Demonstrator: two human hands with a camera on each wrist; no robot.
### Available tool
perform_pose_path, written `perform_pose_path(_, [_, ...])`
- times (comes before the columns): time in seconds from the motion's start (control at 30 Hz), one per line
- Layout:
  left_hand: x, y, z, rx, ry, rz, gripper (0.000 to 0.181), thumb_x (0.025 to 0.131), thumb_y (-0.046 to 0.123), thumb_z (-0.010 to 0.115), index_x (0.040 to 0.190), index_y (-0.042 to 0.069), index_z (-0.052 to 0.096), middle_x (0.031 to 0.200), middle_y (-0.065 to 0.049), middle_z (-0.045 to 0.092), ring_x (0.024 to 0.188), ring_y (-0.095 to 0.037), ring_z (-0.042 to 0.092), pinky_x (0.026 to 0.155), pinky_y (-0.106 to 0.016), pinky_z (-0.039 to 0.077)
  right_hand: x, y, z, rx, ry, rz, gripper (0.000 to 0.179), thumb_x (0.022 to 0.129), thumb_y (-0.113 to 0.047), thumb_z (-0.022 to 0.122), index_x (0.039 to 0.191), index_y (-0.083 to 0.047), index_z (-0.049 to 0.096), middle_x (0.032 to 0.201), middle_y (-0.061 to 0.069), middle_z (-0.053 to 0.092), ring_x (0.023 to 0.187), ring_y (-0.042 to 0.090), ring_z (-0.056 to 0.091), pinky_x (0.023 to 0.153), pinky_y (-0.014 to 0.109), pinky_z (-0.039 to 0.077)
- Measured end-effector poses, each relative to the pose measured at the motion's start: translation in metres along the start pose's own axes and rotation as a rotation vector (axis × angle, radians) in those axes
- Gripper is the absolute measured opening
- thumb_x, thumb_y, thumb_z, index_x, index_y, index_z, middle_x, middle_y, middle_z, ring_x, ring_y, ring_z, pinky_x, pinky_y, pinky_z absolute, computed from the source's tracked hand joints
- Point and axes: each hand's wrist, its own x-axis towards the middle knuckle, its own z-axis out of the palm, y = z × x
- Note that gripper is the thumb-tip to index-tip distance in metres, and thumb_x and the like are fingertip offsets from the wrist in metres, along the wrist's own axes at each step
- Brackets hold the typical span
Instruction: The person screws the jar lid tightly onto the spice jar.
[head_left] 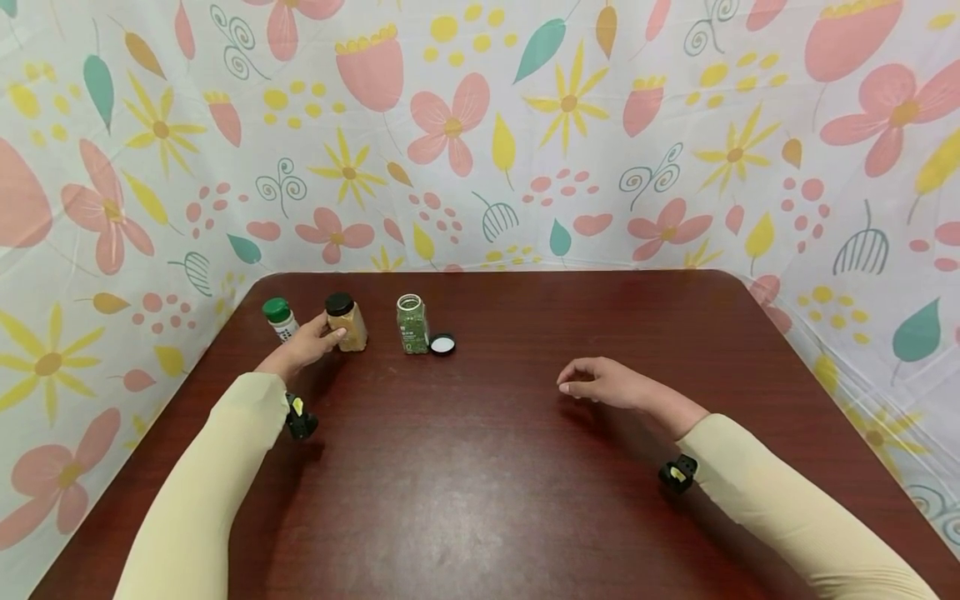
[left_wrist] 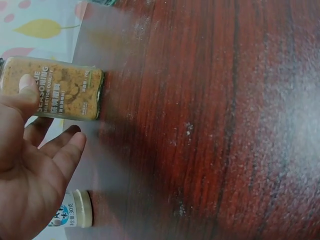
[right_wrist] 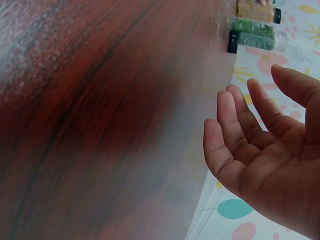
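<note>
With thumb and fingers my left hand (head_left: 306, 343) grips a glass seasoning jar (head_left: 354, 327) with a black lid. Orange-brown powder fills this jar, and white print reading SEASONING shows beside the thumb (left_wrist: 29, 89) in the left wrist view. Just left of that hand stands a green-capped shaker bottle (head_left: 277, 312), its lower part hidden behind the hand. To the right is an uncapped jar of green dried herbs (head_left: 413, 327), with a black lid (head_left: 442, 344) lying inner side up against its base. My right hand (head_left: 606, 382) hovers over the table's right half, holding nothing, fingers loosely bent.
The dark red-brown wooden table (head_left: 480, 467) has rounded far corners. A white cloth with printed flowers (head_left: 450, 125) hangs behind it and along both sides. Black wrist cameras sit at both sleeve cuffs.
</note>
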Motion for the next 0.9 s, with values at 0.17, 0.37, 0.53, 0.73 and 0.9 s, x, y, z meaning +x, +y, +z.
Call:
perform_pose_path(0.17, [-0.005,0.001,-0.001,-0.003,-0.006,-0.016,0.075,0.112,0.021,0.043,0.163,0.000,-0.007,0.166,-0.036,0.016,0.154,-0.051,0.020,0.122,-0.063,0.029,-0.001,0.000,0.000,-0.003,-0.006,0.001,0.031,0.105,-0.023,0.060,0.123,0.002,0.065,0.097,0.012,0.065,0.084,0.020,0.057,0.075,0.033,0.050])
perform_pose_path(0.37, [-0.021,0.000,0.000,0.052,0.049,-0.096,0.079,0.109,0.031,0.049,0.163,-0.005,0.002,0.166,-0.033,0.018,0.156,-0.049,0.018,0.124,-0.062,0.025,-0.002,0.000,-0.002,-0.014,-0.004,-0.007,0.031,0.105,-0.023,0.058,0.123,0.002,0.064,0.098,0.015,0.065,0.085,0.021,0.057,0.075,0.033,0.051])
perform_pose_path(0.53, [-0.041,0.002,0.009,0.184,0.188,-0.113,0.058,0.108,0.026,0.048,0.154,-0.009,0.036,0.148,-0.035,0.050,0.138,-0.048,0.050,0.110,-0.058,0.045,0.001,-0.002,-0.003,-0.014,0.008,-0.009,0.030,0.105,-0.022,0.060,0.123,0.002,0.065,0.097,0.011,0.064,0.082,0.021,0.055,0.072,0.032,0.048])
perform_pose_path(0.73, [-0.056,0.016,0.029,0.215,0.210,-0.043,0.042,0.107,0.022,0.052,0.137,-0.007,0.059,0.124,-0.028,0.071,0.111,-0.039,0.071,0.092,-0.045,0.056,0.007,-0.008,0.000,-0.043,0.048,-0.040,0.029,0.104,-0.022,0.061,0.122,0.001,0.066,0.106,0.010,0.067,0.086,0.019,0.053,0.074,0.031,0.045])
perform_pose_path(0.9, [-0.058,0.034,0.048,0.216,0.188,0.020,0.044,0.105,0.025,0.058,0.139,-0.003,0.058,0.126,-0.025,0.070,0.115,-0.038,0.069,0.089,-0.045,0.057,0.017,-0.015,0.005,-0.071,0.105,-0.079,0.029,0.102,-0.022,0.064,0.122,-0.001,0.067,0.115,0.013,0.070,0.099,0.020,0.059,0.084,0.032,0.048])
